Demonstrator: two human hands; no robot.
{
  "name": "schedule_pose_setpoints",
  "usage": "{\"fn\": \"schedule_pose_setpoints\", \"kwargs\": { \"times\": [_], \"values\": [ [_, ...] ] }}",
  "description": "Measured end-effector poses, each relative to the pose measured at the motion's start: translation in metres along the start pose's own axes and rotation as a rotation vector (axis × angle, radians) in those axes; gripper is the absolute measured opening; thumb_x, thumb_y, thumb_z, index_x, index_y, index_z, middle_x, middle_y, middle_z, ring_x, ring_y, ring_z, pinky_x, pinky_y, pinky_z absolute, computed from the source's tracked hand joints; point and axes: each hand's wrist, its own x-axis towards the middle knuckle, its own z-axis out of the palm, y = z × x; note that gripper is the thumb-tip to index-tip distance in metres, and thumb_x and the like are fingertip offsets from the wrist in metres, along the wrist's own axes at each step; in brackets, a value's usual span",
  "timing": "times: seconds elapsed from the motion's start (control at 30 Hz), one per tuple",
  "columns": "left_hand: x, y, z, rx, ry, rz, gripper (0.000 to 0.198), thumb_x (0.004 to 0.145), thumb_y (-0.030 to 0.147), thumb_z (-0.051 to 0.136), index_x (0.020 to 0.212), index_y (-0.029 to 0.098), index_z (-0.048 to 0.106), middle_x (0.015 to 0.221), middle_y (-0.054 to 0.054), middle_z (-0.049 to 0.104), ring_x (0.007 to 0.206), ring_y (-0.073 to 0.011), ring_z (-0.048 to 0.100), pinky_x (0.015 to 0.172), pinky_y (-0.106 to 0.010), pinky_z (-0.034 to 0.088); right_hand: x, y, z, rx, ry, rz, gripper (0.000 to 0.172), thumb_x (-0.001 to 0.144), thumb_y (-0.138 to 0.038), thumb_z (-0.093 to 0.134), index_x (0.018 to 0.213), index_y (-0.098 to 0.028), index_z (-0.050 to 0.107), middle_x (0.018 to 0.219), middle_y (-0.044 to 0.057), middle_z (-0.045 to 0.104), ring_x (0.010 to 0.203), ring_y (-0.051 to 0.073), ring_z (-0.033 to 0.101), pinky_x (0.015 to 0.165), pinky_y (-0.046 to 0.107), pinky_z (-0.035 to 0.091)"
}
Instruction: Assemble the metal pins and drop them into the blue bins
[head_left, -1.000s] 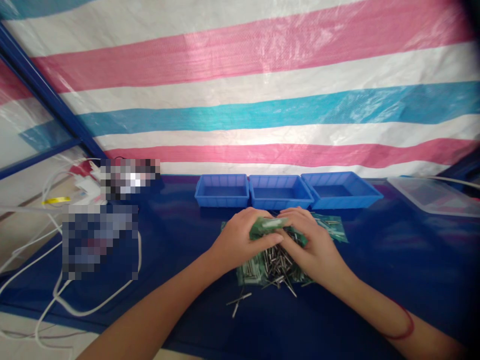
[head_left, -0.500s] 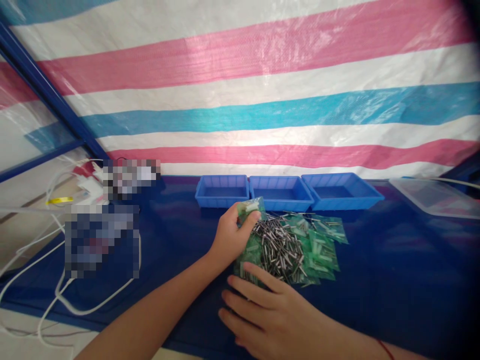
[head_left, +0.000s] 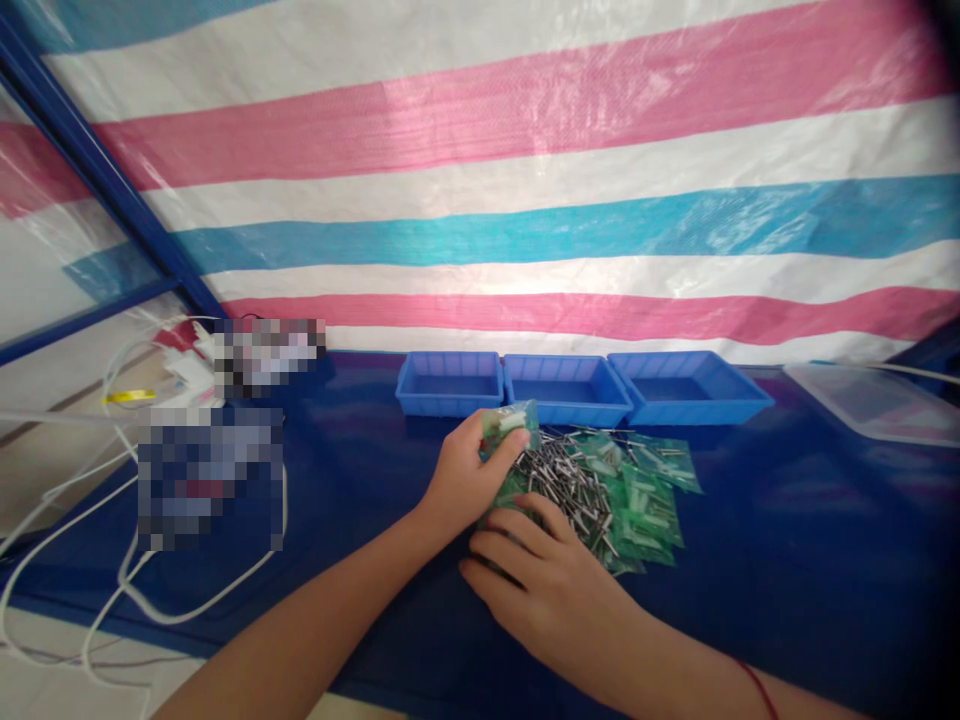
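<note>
Packet, small, translucent, green-tinted, shiny

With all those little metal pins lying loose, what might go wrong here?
The metal pins lie heaped beside the right hand, so a careless sweep might scatter some. Green bags lie against the heap, so pins could slip in among them. The left hand holds a small bag beside the heap; a loose grip might drop it.
</note>
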Motion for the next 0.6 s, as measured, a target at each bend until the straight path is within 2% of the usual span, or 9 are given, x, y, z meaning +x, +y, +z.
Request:
{"fn": "schedule_pose_setpoints", "kwargs": {
  "times": [0.07, 0.13, 0.23, 0.33, 0.47, 0.6],
  "values": [
    [0.0, 0.0, -0.001, -0.001, 0.001, 0.004, 0.017, 0.089, 0.032, 0.055, 0.088, 0.016, 0.06, 0.084, -0.002, 0.065, 0.079, -0.0154, 0.06, 0.075, -0.026, 0.048, 0.0, 0.002, -0.006, 0.084, 0.024, 0.051, 0.006, 0.085, -0.022, 0.059, 0.089, -0.021, 0.063, 0.087, 0.003, 0.066, 0.091, 0.02, 0.056, 0.088, 0.042, 0.039],
    [0.0, 0.001, -0.003, -0.005, 0.015, 0.024, 0.017, 0.089, 0.032, 0.054, 0.086, 0.016, 0.059, 0.082, -0.002, 0.063, 0.077, -0.015, 0.059, 0.073, -0.026, 0.048, 0.001, 0.007, -0.015, 0.192, 0.083, 0.163, 0.005, 0.085, -0.023, 0.057, 0.085, -0.021, 0.062, 0.082, 0.003, 0.064, 0.084, 0.019, 0.056, 0.078, 0.037, 0.041],
    [-0.002, 0.005, -0.006, 0.012, 0.064, 0.137, 0.014, 0.088, 0.03, 0.056, 0.086, 0.017, 0.061, 0.086, -0.003, 0.063, 0.081, -0.0152, 0.059, 0.077, -0.027, 0.048, 0.002, 0.021, -0.032, 0.35, 0.167, 0.464, 0.014, 0.089, -0.027, 0.052, 0.078, -0.02, 0.057, 0.07, 0.001, 0.057, 0.066, 0.014, 0.051, 0.061, 0.029, 0.04],
    [-0.006, 0.01, -0.008, 0.079, 0.059, 0.316, 0.011, 0.088, 0.026, 0.057, 0.092, 0.019, 0.064, 0.092, -0.004, 0.063, 0.087, -0.0163, 0.059, 0.081, -0.03, 0.048, 0.005, 0.034, -0.045, 0.533, 0.167, 0.729, 0.027, 0.091, -0.041, 0.046, 0.076, -0.02, 0.053, 0.063, -0.002, 0.05, 0.056, 0.012, 0.045, 0.051, 0.025, 0.036],
    [-0.011, 0.013, -0.009, 0.211, -0.002, 0.483, 0.016, 0.09, 0.022, 0.055, 0.1, 0.021, 0.066, 0.095, -0.006, 0.064, 0.09, -0.0166, 0.058, 0.079, -0.03, 0.049, 0.008, 0.041, -0.048, 0.764, 0.164, 0.867, 0.038, 0.091, -0.049, 0.044, 0.068, -0.019, 0.051, 0.057, -0.004, 0.042, 0.05, 0.009, 0.038, 0.046, 0.023, 0.032],
    [-0.009, 0.01, -0.012, 0.272, -0.015, 0.564, 0.017, 0.089, 0.019, 0.054, 0.102, 0.02, 0.065, 0.097, -0.007, 0.064, 0.092, -0.0169, 0.058, 0.081, -0.03, 0.05, 0.01, 0.042, -0.044, 0.938, 0.151, 0.932, 0.033, 0.086, -0.049, 0.051, 0.075, -0.018, 0.054, 0.054, -0.005, 0.041, 0.046, 0.008, 0.035, 0.042, 0.022, 0.029]
  ]
}}
